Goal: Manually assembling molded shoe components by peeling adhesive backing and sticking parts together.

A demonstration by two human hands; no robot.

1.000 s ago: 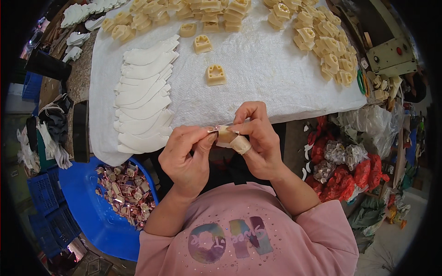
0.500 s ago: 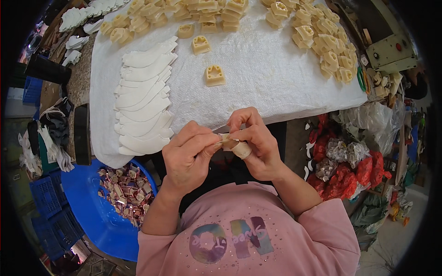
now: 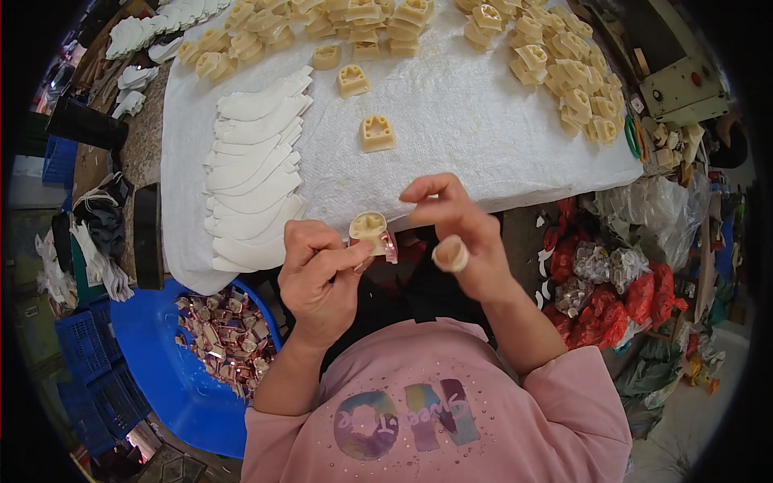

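Between thumb and fingers, my left hand (image 3: pixel 318 278) pinches a small cream plastic part (image 3: pixel 369 226) with a hollow, ribbed inside. A shiny pink strip (image 3: pixel 391 248) hangs along its right side. My right hand (image 3: pixel 475 241) is raised just to the right of it, touching nothing, with the fingers bent and apart from the thumb. Pale tape (image 3: pixel 451 255) is wrapped around the right thumb. Two similar cream parts, a nearer one (image 3: pixel 378 134) and a farther one (image 3: pixel 353 80), stand on the white cloth ahead. White curved strips (image 3: pixel 254 173) lie overlapping in a row at the left.
The white woven cloth (image 3: pixel 451 161) covers the table. Cream parts are heaped at the back (image 3: pixel 322 20) and right (image 3: pixel 576 76). A blue tub (image 3: pixel 157 358) at lower left holds pinkish shiny pieces (image 3: pixel 225 338). Red plastic bags (image 3: pixel 600 310) sit at the right.
My right hand has let go of the cream part and moved away to the right. The left hand still holds the part, which now shows its hollow face and the pink strip.
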